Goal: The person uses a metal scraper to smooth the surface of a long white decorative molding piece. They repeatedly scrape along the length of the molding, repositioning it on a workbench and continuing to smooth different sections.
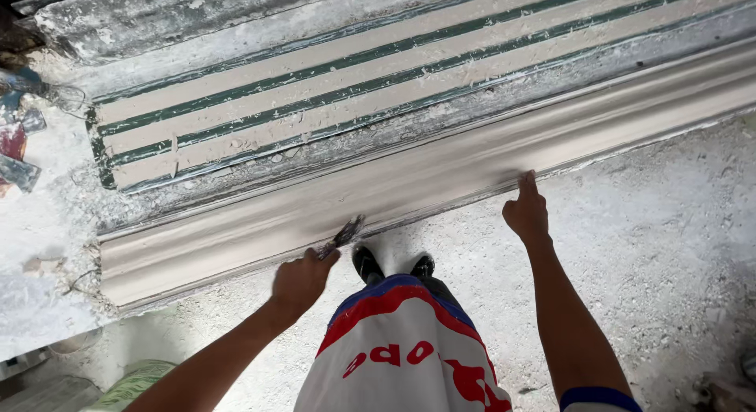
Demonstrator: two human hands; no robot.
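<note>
The brush [343, 236] is in my left hand [300, 281], fingers wrapped shut around its short handle, the dark bristles pressed onto the front edge of the long plaster moulding [441, 172] just ahead of my shoes [394, 265]. It looks light and easy to steer, with soft bristles that splay under pressure, so a grip low on the handle near the bristles gives me control. My right hand [526, 213] holds nothing: the fingers are mostly curled, with 1 fingertip stretched out and touching the moulding's lower edge, well apart from the brush. The moulding lies along the low surface [197, 46], running from lower left to upper right; it looks wet and smooth, probably soft and easy to mar, and heavy and brittle if lifted. Behind it sits a green mould [134, 132] with 3 pale strips of plaster in its channels. Crumbs and dust cover the floor [669, 246]. There is open room to my right along the moulding; on the left, scraps [16, 156] crowd the end.
</note>
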